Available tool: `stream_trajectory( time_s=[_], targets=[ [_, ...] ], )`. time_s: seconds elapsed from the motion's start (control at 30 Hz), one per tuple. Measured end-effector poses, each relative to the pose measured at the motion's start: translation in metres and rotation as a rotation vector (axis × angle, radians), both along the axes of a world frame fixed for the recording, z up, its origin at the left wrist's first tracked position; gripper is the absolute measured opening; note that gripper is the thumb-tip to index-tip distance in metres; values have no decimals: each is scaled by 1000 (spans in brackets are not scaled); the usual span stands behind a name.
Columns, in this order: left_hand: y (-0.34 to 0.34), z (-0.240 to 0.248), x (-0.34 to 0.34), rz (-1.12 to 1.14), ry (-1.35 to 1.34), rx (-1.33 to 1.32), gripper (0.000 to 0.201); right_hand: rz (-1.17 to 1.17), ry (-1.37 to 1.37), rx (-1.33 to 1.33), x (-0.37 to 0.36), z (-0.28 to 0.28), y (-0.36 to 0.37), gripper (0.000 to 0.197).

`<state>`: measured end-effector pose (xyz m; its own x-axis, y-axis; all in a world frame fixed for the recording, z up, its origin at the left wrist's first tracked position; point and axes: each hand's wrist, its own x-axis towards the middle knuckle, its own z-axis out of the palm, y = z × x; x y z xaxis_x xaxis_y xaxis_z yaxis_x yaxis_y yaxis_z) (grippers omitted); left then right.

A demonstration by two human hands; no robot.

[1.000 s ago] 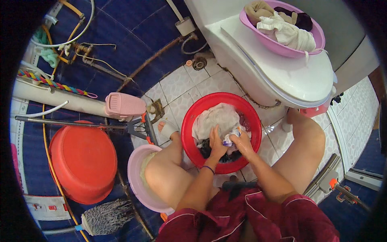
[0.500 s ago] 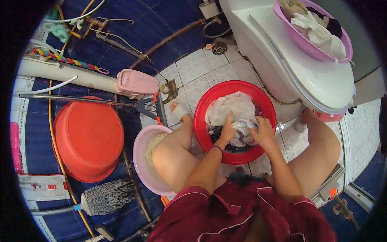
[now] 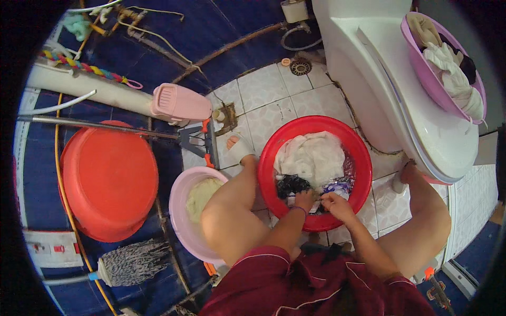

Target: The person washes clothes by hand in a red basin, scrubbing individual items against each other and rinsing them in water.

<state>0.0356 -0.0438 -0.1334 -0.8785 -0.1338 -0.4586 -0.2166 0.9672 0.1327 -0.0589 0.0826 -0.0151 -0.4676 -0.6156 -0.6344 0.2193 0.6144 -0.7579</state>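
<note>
Floor (image 3: 263, 87): white tile; blue-tiled wall (image 3: 208, 31) beyond.
L hand (image 3: 304, 200): in red basin (image 3: 363, 168), nr side, by black cloth (image 3: 291, 184); grip unclear.
R hand (image 3: 338, 205): just beside L, nearest purple-white cloth (image 3: 340, 187); grip unclear.
White cloth (image 3: 311, 158): same basin, ahead of both, long axis approx L–R.
Pink tub (image 3: 182, 224): L of basin.

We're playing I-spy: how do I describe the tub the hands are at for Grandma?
Find the big white toilet; on the pale tiled floor beside it sits a round red basin. It faces up, holding a bunched white cloth, with the left hand and right hand at its near edge; the other red tub shows its underside.
</note>
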Motion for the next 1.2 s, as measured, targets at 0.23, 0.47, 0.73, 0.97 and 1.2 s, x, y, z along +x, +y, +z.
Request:
stream_trajectory(
  time_s=[0.23,0.47,0.73,0.97,1.2],
  targets=[
    [11,103,-28,549,241,566,49,-629,-554,-20,9,-7,-7,60],
    [75,199,-21,251,562,766,38,-706,-725,-588,-11,-79,5,39],
    [24,145,-41,825,709,558,22,-823,-687,-625,23,0,-22,19],
    [59,149,-45,608,545,680,25,-863,-944,-859,-12,-64,-1,12],
    [-6,88,-47,924,611,572,28,-845,-437,-620,-10,16,-18,33]
  ],
)
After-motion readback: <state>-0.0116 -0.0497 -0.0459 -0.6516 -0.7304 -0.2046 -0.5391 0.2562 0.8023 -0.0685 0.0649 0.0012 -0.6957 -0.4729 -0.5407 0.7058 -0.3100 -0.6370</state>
